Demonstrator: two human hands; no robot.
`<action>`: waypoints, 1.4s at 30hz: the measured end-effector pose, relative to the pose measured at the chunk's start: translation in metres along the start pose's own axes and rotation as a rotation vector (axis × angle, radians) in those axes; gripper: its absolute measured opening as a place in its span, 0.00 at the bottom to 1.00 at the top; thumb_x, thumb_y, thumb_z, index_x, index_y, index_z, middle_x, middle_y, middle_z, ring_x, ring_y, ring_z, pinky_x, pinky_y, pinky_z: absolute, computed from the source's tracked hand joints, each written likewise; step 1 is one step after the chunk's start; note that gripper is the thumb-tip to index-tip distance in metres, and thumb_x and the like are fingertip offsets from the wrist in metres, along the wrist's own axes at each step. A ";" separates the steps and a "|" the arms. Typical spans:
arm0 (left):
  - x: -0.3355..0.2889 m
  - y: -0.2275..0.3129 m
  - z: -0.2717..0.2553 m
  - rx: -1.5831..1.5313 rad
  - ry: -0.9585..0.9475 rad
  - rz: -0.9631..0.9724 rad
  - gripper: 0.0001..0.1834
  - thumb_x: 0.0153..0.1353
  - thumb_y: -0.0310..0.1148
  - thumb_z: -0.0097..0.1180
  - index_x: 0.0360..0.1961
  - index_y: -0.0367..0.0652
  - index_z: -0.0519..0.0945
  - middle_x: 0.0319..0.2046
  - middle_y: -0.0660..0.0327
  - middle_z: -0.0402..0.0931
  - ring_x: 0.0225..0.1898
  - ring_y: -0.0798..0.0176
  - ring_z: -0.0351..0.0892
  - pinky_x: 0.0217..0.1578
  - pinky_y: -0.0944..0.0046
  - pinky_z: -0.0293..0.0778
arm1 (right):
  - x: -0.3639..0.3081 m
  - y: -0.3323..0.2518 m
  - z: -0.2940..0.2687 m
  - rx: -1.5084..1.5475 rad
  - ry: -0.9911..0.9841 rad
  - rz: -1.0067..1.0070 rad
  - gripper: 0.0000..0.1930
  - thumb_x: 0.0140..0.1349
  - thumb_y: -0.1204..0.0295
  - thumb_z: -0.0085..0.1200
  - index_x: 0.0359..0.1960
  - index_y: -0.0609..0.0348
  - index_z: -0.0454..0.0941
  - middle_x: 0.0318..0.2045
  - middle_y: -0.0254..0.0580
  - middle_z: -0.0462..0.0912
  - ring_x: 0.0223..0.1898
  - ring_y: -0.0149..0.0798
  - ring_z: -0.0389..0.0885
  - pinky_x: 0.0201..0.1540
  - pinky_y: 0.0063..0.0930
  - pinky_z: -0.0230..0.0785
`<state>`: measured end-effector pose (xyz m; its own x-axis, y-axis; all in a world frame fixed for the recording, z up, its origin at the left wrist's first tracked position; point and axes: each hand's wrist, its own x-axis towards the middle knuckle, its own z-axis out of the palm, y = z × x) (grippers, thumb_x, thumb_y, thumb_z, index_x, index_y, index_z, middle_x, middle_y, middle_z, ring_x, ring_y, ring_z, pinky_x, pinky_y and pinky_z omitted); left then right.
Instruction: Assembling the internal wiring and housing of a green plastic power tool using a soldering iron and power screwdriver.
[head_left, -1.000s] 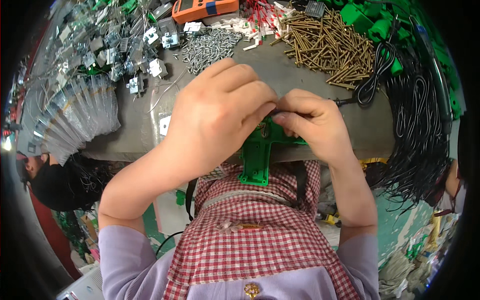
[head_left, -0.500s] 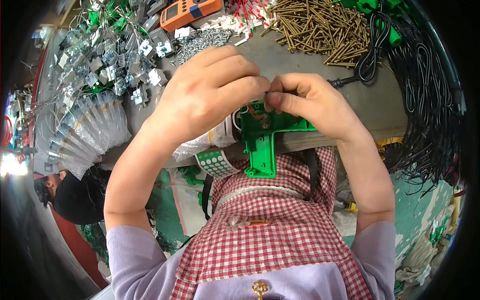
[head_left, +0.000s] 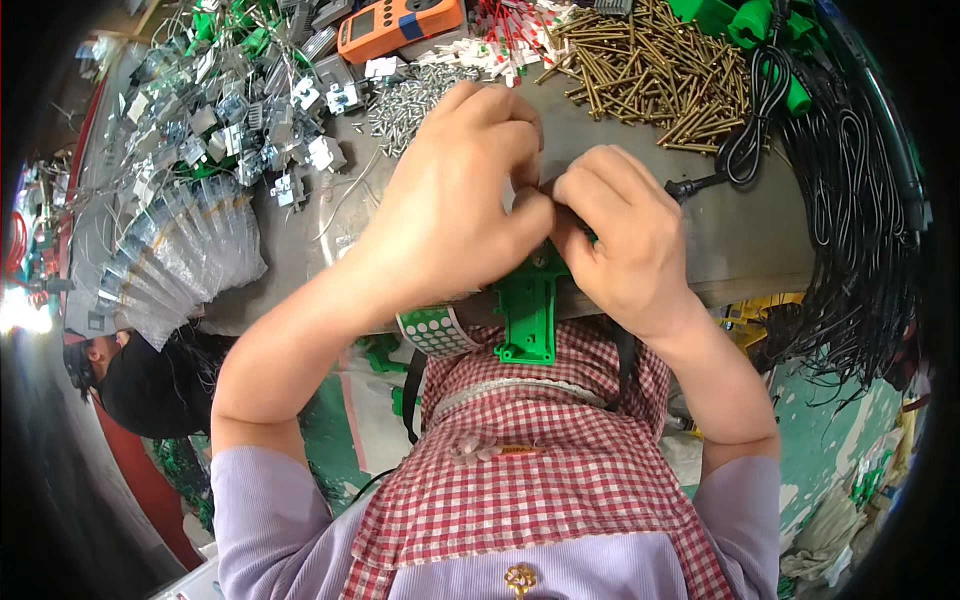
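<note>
My left hand [head_left: 465, 190] is closed, thumb and forefinger pinched together above a green plastic housing [head_left: 529, 320]. Close beside it, my right hand [head_left: 622, 245] is also closed, its fingertips nearly meeting the left ones. Whatever the two hands pinch is hidden behind the fingers. The housing lies open side up at the table's near edge, its narrow part pointing toward me. Both hands cover most of its wider part. A roll of round white stickers on green backing [head_left: 436, 330] sits just left of the housing.
Silver screws [head_left: 405, 105], long brass screws [head_left: 665, 75] and an orange meter [head_left: 390, 30] lie at the back. Metal parts [head_left: 225, 125] and clear plastic bags [head_left: 195, 255] fill the left; black cables [head_left: 850, 190] hang at right. A person [head_left: 155, 385] is at far left.
My right hand has turned and come down nearer the housing, covering its wider part. The orange and white wires seen there are now hidden. The left fingers have curled more.
</note>
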<state>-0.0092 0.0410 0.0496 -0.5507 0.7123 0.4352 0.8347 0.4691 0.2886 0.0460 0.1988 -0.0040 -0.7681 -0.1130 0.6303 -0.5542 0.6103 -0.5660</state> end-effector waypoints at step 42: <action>-0.016 -0.013 -0.009 -0.318 -0.222 -0.350 0.05 0.54 0.29 0.58 0.27 0.38 0.78 0.40 0.56 0.75 0.48 0.53 0.71 0.50 0.56 0.65 | 0.007 -0.002 -0.006 0.043 -0.109 0.114 0.05 0.50 0.73 0.59 0.23 0.55 0.74 0.24 0.33 0.73 0.32 0.37 0.70 0.39 0.33 0.54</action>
<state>-0.0108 0.0188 0.0467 -0.7543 0.6510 0.0847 0.5398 0.5416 0.6445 0.0438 0.2015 0.0048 -0.8556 -0.1313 0.5006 -0.4732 0.5905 -0.6538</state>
